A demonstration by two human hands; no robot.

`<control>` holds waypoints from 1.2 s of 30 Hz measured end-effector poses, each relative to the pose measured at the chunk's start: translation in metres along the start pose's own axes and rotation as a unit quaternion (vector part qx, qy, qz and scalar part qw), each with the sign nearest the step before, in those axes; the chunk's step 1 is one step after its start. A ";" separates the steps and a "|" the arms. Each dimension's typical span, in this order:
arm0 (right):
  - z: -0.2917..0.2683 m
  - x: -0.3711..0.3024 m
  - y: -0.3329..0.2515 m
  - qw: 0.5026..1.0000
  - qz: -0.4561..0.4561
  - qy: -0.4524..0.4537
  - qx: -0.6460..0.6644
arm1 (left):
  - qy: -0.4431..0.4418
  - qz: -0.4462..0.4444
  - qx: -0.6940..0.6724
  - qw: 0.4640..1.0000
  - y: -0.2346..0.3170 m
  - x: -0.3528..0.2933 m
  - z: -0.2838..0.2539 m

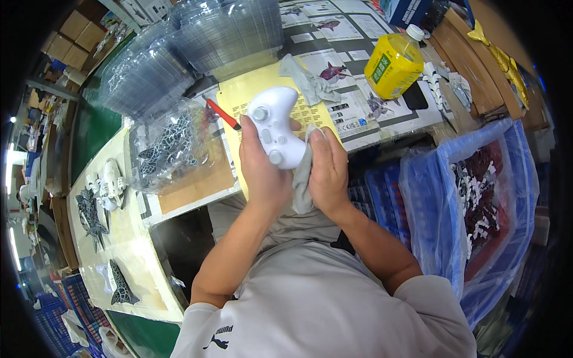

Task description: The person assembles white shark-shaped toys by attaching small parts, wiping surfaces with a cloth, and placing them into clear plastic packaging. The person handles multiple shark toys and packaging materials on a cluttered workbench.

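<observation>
A white game controller (279, 110) with grey thumbsticks is held up over the near edge of the bench. My left hand (261, 170) is closed around its lower left side, the thumb lying along its edge. In my right hand (328, 170) a grey cloth (302, 182) is pinched, touching the controller's right grip and hanging below it. Behind the controller lies a yellow sheet (236, 92) with printing. A red-handled tool (222, 114) rests on it to the left, and a second grey rag (310, 82) lies crumpled beyond the controller.
Stacked clear plastic trays (230, 36) stand at the back left. Nearer lies a plastic bag (170, 146) of black-and-white patterned parts. A yellow bottle (394, 62) with a white cap stands at the right. A blue-lined bin (439, 197) of small parts is at my right side.
</observation>
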State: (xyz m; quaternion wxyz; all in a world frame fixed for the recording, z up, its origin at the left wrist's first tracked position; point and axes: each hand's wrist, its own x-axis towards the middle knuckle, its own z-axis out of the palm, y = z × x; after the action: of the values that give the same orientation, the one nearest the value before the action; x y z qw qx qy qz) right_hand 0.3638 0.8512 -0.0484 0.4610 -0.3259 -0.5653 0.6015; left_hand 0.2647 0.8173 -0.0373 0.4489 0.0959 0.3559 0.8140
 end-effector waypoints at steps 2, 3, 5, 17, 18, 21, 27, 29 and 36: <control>-0.001 -0.005 -0.001 0.996 -0.064 -0.009 -0.053 | 0.009 0.029 0.045 0.999 0.001 -0.002 0.000; -0.002 -0.008 -0.001 0.986 -0.122 -0.031 -0.105 | 0.014 0.041 0.065 0.997 0.001 -0.004 0.000; -0.004 -0.011 0.001 0.983 -0.121 -0.014 -0.139 | 0.015 0.042 0.068 0.997 -0.001 -0.006 0.001; -0.036 0.012 -0.043 0.990 -0.080 0.079 -0.083 | -0.067 -0.058 -0.094 0.992 -0.005 0.008 -0.016; -0.036 0.011 -0.050 0.990 -0.081 0.081 -0.082 | -0.095 -0.047 -0.093 0.990 -0.006 0.006 -0.014; -0.015 0.012 -0.050 0.981 -0.124 0.078 -0.128 | -0.029 -0.031 -0.061 0.997 -0.013 -0.003 -0.003; 0.005 0.042 -0.015 0.955 -0.227 0.082 -0.175 | 0.021 0.024 0.115 0.993 -0.013 -0.017 0.002; -0.010 0.055 -0.013 0.959 -0.183 0.061 -0.209 | 0.017 -0.074 0.098 0.992 -0.009 -0.019 -0.004; -0.067 0.097 -0.032 0.960 -0.052 0.017 -0.276 | -0.109 -0.284 -0.090 0.948 0.006 -0.017 -0.017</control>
State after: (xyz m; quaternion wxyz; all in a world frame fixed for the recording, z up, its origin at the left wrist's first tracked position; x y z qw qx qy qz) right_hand 0.3958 0.9644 -0.0149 0.3930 -0.4206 -0.7175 0.3921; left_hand 0.2620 0.7935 -0.0428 0.7043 0.0378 0.2429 0.6660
